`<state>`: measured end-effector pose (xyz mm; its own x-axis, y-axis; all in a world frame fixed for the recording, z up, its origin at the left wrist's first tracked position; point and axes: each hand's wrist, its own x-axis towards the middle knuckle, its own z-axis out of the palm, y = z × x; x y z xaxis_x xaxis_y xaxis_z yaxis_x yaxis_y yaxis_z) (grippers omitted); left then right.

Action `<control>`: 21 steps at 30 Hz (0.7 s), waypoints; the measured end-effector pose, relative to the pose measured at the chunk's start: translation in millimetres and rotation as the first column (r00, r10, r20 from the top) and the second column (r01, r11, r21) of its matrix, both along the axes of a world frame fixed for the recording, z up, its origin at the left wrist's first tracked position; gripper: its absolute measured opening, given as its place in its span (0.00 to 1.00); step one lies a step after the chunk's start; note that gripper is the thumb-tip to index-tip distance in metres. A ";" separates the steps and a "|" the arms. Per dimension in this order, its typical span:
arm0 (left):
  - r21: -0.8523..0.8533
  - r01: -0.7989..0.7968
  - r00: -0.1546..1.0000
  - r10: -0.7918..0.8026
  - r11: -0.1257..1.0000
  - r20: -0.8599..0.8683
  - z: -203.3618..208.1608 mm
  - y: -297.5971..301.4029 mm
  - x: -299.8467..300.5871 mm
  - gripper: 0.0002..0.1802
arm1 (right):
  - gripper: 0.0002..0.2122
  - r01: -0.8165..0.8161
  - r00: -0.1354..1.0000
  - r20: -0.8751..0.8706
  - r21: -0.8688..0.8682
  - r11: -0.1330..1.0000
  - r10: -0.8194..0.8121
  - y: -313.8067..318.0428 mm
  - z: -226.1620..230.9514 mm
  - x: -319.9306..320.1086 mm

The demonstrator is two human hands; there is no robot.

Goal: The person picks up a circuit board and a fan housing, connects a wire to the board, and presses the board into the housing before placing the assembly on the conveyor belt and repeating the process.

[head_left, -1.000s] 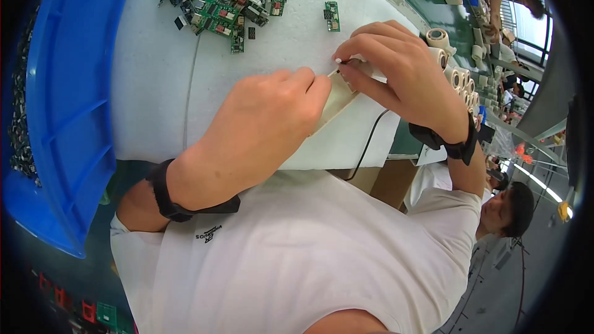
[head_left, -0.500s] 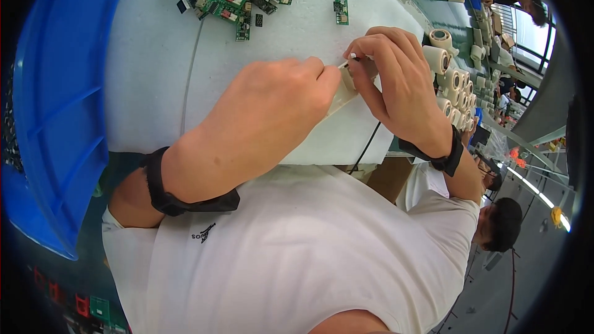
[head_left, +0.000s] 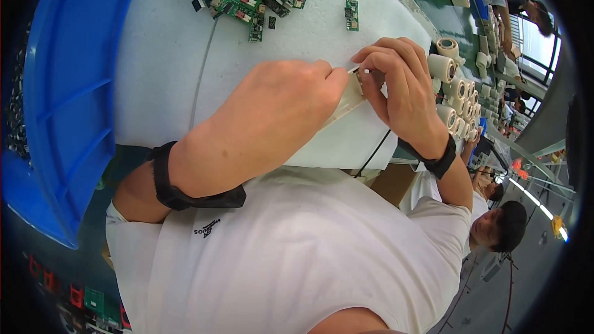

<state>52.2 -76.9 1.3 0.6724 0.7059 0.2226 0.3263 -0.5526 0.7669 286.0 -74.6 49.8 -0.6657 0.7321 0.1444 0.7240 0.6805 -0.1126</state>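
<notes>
My left hand (head_left: 294, 89) is closed on a cream plastic housing (head_left: 348, 104), held at a slant just above the white work surface. At the housing's far end, my right hand (head_left: 402, 80) has its thumb and forefinger pinched together. A small white piece (head_left: 367, 72), perhaps a connector, shows between those fingertips; its lower part is hidden. A dark edge lies at the housing's end beside it. Beyond my right hand, a single small green circuit board (head_left: 352, 15) lies on the surface.
A heap of green circuit boards (head_left: 247, 0) lies at the far left. The blue bin (head_left: 74, 105) rises along the left side. Cream cylindrical parts (head_left: 455, 89) stand in rows at the right. A black cable (head_left: 374, 153) runs beneath my right wrist. Other people sit farther right.
The view has shifted slightly, so the boards and bin appear a little to the right. My right hand has turned slightly at the housing's end, and the small white piece shows more plainly.
</notes>
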 end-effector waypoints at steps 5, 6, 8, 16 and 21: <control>-0.034 0.020 0.999 -0.021 0.999 -0.041 -0.2 4.7 -3.8 0.05 | 0.12 -0.051 0.998 0.039 -0.080 0.995 0.054 7.7 10.7 -3.8; -0.032 0.019 0.999 -0.021 0.999 -0.039 -0.5 4.7 -4.0 0.05 | 0.12 -0.051 0.998 0.039 -0.080 0.995 0.054 8.4 11.9 -4.7; -0.028 0.018 0.999 -0.019 0.999 -0.035 -0.9 4.5 -4.5 0.05 | 0.12 -0.072 0.995 0.064 -0.064 0.995 0.077 9.8 13.7 -6.5; -0.007 0.030 0.997 -0.030 1.000 -0.068 1.1 3.5 -6.1 0.05 | 0.12 -0.002 0.973 0.227 -0.166 0.986 0.040 14.2 31.3 -19.8; -0.014 0.030 0.998 -0.031 0.999 -0.047 1.1 2.5 -7.0 0.06 | 0.12 0.017 0.963 0.270 -0.107 0.994 0.013 9.5 27.8 -27.4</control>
<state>45.2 -74.4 2.5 0.7031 0.6877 0.1809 0.3452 -0.5526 0.7586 258.7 -65.1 77.5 -0.6673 0.7350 -0.1200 0.7391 0.6734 0.0147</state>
